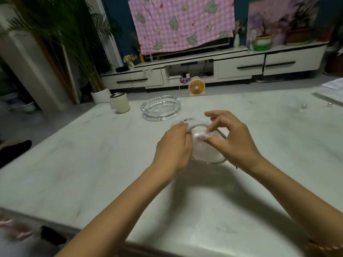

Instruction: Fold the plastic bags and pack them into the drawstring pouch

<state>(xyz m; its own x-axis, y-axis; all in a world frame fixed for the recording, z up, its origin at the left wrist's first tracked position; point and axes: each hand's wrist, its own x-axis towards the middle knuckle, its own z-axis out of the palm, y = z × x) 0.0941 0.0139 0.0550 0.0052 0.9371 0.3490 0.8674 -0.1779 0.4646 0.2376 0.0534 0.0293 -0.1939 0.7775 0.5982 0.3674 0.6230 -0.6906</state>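
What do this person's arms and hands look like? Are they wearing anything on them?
Both forearms are bare, with no sleeves showing. Neither the left hand nor the right hand shows a glove, ring or watch. A short dark strand shows by the right wrist; I cannot tell whether it is worn.

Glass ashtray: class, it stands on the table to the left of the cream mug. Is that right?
No. The head view shows the glass ashtray on the table to the right of the cream mug, not the left.
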